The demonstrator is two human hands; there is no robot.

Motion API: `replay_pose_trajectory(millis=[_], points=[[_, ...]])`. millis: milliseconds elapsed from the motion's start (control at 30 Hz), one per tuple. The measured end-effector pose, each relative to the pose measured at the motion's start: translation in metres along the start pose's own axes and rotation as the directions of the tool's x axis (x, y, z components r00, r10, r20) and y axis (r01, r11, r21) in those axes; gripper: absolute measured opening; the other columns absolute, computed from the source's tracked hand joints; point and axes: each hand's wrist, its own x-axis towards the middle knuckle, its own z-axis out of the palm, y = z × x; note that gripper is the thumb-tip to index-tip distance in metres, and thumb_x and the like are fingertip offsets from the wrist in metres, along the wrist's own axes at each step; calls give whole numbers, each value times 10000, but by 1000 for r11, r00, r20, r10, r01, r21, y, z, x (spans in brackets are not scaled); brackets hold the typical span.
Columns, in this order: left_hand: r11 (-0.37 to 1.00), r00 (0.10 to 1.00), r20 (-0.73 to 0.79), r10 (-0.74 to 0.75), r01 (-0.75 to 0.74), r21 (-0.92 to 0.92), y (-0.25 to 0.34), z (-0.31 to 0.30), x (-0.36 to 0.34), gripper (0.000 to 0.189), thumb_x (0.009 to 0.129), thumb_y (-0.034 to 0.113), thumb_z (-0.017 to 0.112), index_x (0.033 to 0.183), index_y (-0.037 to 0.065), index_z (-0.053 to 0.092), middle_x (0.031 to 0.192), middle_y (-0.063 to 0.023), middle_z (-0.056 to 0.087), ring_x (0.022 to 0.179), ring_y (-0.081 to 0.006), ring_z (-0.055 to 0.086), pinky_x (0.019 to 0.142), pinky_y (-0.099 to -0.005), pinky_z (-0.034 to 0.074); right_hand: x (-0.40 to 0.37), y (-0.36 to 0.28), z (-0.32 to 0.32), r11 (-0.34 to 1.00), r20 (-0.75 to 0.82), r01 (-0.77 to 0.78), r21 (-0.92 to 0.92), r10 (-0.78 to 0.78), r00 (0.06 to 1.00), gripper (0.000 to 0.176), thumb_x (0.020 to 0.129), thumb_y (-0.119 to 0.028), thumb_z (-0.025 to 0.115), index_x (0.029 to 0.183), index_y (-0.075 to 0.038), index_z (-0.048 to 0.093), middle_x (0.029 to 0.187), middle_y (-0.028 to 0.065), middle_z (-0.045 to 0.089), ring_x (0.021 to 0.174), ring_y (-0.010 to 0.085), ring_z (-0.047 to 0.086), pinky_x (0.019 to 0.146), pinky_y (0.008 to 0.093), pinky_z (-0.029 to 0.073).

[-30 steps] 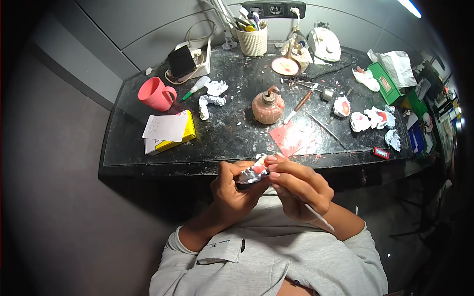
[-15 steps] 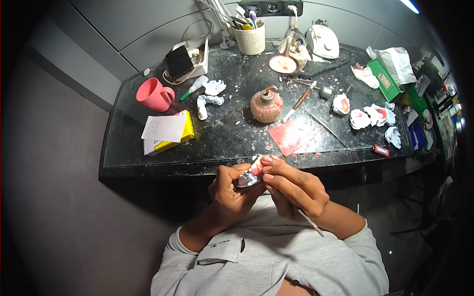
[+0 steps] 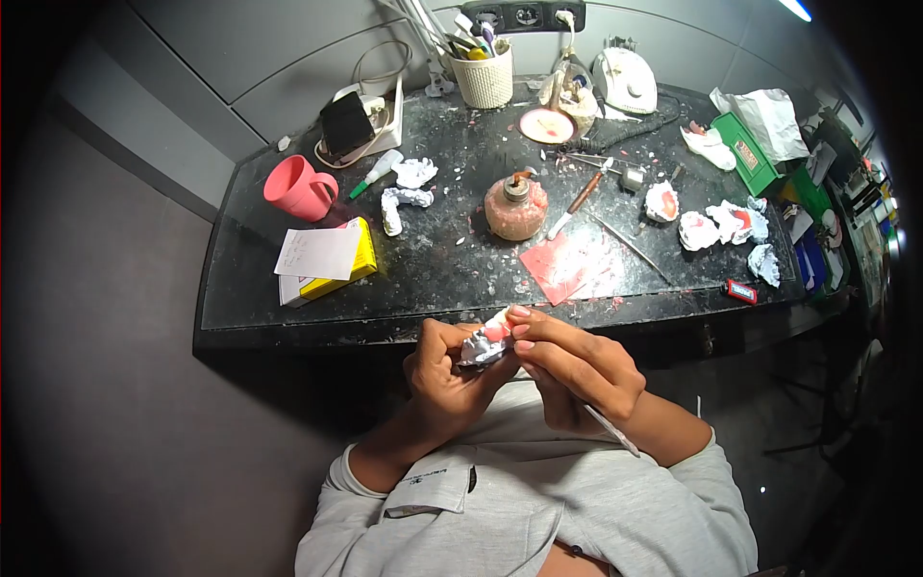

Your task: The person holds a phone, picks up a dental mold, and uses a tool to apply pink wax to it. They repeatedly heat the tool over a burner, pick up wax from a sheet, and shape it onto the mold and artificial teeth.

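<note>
In front of my chest, my left hand (image 3: 452, 375) grips a small foil-wrapped piece (image 3: 484, 350) with pink wax (image 3: 497, 332) on its upper side. It looks like a dental model, though fingers cover much of it. The fingertips of my right hand (image 3: 586, 373) press against the piece's right edge. A slim tool (image 3: 615, 433) lies in that same hand, its shaft sticking out below the palm and its other end hidden. Beyond the hands, a pink wax sheet (image 3: 550, 271) rests on the bench beside a wax-spattered spirit lamp (image 3: 516, 213).
A wooden-handled wax knife (image 3: 583, 198) and a thin metal instrument (image 3: 630, 248) lie right of the lamp. Several foil-wrapped pieces (image 3: 698, 232) and a red lighter (image 3: 740, 292) sit further right. Leftward are a pink mug (image 3: 296, 188) and a yellow box (image 3: 361, 258) under a paper note (image 3: 319, 252).
The foil-wrapped piece has tilted slightly in my hands, showing the pink wax a bit differently. The tool's shaft has shifted a little to the right. The bench things stay put.
</note>
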Motion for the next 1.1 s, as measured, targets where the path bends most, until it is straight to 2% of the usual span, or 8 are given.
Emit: replay_pose_trajectory(millis=[200, 333, 533, 700, 833, 867, 1000, 1100], points=[[994, 993, -61, -102, 100, -43, 2, 2, 2, 514, 831, 362, 864, 895, 49, 461, 768, 3, 539, 675, -15, 473, 567, -189, 410, 2, -2, -2, 999, 5, -33, 17, 33, 999, 251, 791, 103, 738, 1037, 105, 691, 1043, 234, 703, 1008, 350, 734, 785, 377, 645], [974, 983, -65, -174, 161, -162, 7, 3, 4, 511, 845, 386, 847, 889, 48, 467, 765, 12, 521, 665, -17, 461, 559, -192, 395, 2, 2, -5, 1000, 59, -10, 7, 9, 998, 280, 780, 118, 734, 1054, 104, 681, 1094, 244, 685, 1031, 374, 723, 820, 389, 640], [882, 969, 63, -237, 242, -404, 2, -1, 6, 451, 882, 287, 814, 1009, 20, 474, 831, -65, 676, 732, -61, 640, 645, -222, 531, -4, 7, -7, 996, -67, -73, 58, 77, 995, 241, 858, 112, 683, 1096, 104, 645, 1109, 264, 685, 1044, 384, 719, 871, 401, 612], [737, 923, 208, -323, 383, -557, 0, 5, 13, 468, 1010, 381, 615, 1112, -4, 370, 923, -212, 670, 739, -229, 714, 649, -349, 627, -1, 5, -1, 964, -226, -159, 212, 207, 952, 154, 929, 57, 661, 1079, 89, 650, 1076, 261, 711, 1027, 357, 730, 864, 380, 594], [602, 898, 214, -384, 419, -680, 0, 11, 11, 367, 1046, 322, 552, 1113, 5, 378, 961, -126, 615, 940, -173, 673, 773, -320, 600, 1, 2, -1, 981, -60, -172, 88, 178, 982, 159, 909, 63, 684, 1067, 76, 673, 1086, 236, 717, 980, 312, 740, 846, 361, 598], [696, 882, 292, -370, 471, -542, -31, 1, -5, 369, 1058, 335, 524, 1124, 7, 369, 1020, -118, 585, 1001, -161, 645, 856, -307, 561, 0, 5, 1, 981, -73, -170, 89, 177, 982, 163, 902, 65, 691, 1064, 74, 679, 1078, 231, 718, 975, 304, 740, 846, 356, 598], [772, 888, 310, -341, 452, -447, -14, 4, 2, 357, 1045, 303, 563, 1136, 24, 360, 1088, -133, 577, 996, -146, 632, 918, -293, 517, 4, 6, -2, 981, -90, -167, 95, 176, 980, 168, 880, 73, 703, 1047, 66, 691, 1046, 212, 723, 987, 303, 737, 855, 361, 599], [696, 914, 285, -288, 404, -594, -2, 11, 7, 471, 1010, 274, 634, 1266, 7, 342, 1168, -160, 572, 1024, -157, 632, 940, -303, 514, 2, 12, -4, 978, -86, -175, 118, 186, 979, 154, 877, 66, 706, 1031, 56, 696, 1031, 199, 729, 996, 316, 735, 863, 375, 598]])
